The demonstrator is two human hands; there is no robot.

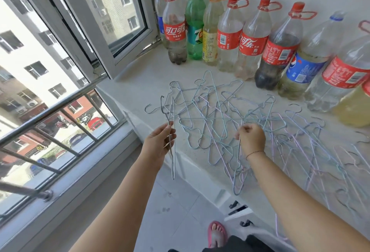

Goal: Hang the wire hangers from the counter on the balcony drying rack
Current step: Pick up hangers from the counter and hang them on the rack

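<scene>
Wire hangers [220, 115] lie tangled on the counter [140, 83], with bottles [228, 37] along the far wall. Left hand [160, 141] grips a lifted hanger [173, 163] and right hand [251, 138] pinches a wire in the pile. It looks like the gathering step. Next, tease one free (they interlock); the drying rack is out of view.

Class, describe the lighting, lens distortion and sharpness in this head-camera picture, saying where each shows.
Head view: daylight bleaches the white building outside; head view: the wide lens leans the grey window frame and clear plastic bottles; head view: pale-blue wire hangers blur at the right edge.
</scene>
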